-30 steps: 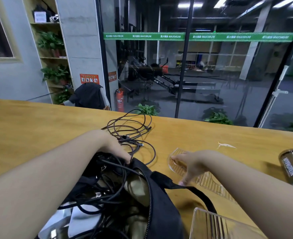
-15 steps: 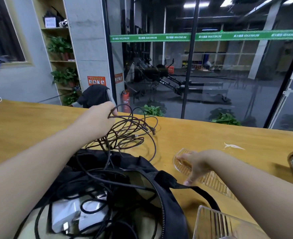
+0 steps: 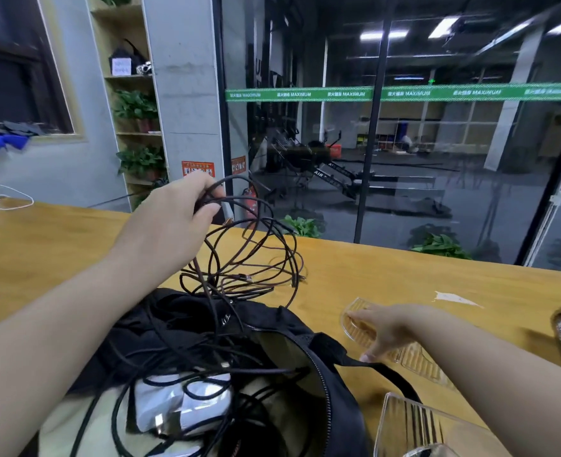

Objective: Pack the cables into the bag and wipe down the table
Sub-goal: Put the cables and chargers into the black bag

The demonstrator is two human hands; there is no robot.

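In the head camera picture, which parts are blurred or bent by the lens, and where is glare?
Head view: the wide lens bows the wooden table edge and tilts the pillars outward; motion blur smears the upper right ceiling and the green banner; ceiling lights glare brightly; the left hand gripping the cable bundle stays fairly sharp; the right hand rests on a clear ribbed tray.
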